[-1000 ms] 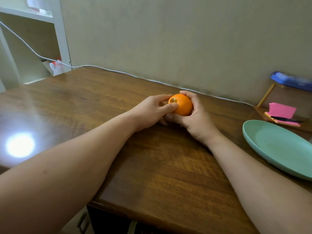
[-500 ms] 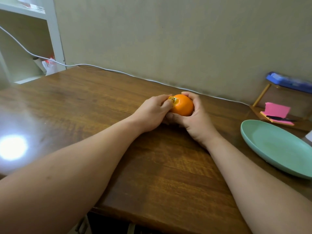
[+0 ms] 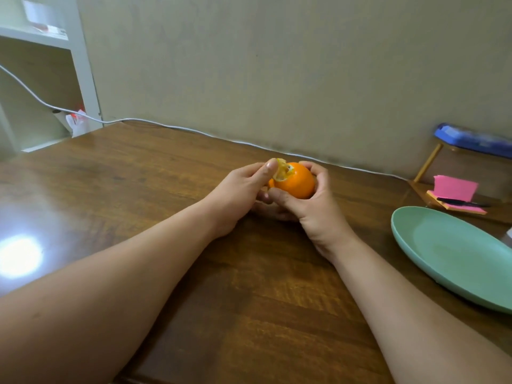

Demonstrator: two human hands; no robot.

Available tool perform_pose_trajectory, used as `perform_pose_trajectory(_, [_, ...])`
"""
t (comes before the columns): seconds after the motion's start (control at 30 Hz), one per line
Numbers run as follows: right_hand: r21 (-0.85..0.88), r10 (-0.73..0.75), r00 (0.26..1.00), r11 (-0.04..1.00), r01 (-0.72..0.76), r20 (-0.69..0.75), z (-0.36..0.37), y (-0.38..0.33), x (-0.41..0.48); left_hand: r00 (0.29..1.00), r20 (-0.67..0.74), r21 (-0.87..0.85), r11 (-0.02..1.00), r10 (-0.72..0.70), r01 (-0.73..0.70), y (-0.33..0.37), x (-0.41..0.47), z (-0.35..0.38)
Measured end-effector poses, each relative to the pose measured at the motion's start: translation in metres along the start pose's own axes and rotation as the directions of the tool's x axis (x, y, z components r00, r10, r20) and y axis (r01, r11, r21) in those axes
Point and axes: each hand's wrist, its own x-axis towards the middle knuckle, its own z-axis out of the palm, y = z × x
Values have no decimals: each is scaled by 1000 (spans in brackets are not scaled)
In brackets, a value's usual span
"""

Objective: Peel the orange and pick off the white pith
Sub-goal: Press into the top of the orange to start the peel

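Brown polished wooden desk (image 3: 249,300) against a plain beige wall carries the scene, and just above its far middle sits the round orange fruit (image 3: 296,180), cupped between both hands. The right hand (image 3: 313,206) wraps it from the right and from underneath, thumb pressed across the near face, fingers curled over the far side. The left hand (image 3: 241,189) lies directly left of the fruit, its thumb and fingers pinched on a small lifted flap of peel (image 3: 280,173), pale on its inner side, standing up at the fruit's upper left by the stem end. That flap is what the next move turns on: it lies on the left hand's side, so that hand seems best placed to pull it towards itself and down while the right hand steadies and turns the fruit. Nearly all the skin is on, so peeling has barely begun. Well off to the right of the right forearm rests a shallow pale-green plate (image 3: 415,245), a likely place for scraps
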Motion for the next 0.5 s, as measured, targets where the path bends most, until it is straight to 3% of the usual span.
perform_pose_trajectory(0.07, [156, 38, 999, 987, -32, -34, 7, -1, 2, 1000, 23, -54, 999, -2, 4, -1, 2, 6])
perform_pose_trajectory(0.17, [178, 119, 992, 976, -123, 30, 10, -8, 0, 999, 38, -92, 995, -30, 34, -1, 5, 6])
perform_pose_trajectory(0.27, [-51, 143, 984, 989, -138, 103, 6, -11, -1, 998, -15, -118, 992, -53, 50, 4, 2, 2])
perform_pose_trajectory(0.37, [-306, 88, 993, 950, -60, 77, 2, -14, -2, 994, -59, -134, 988, -88, 80, 8, -1, 3])
perform_pose_trajectory(0.5, [-331, 12, 994, 943, 24, 108, 0, -23, -8, 978, -178, -64, 993, -110, 100, 8, -1, 6])
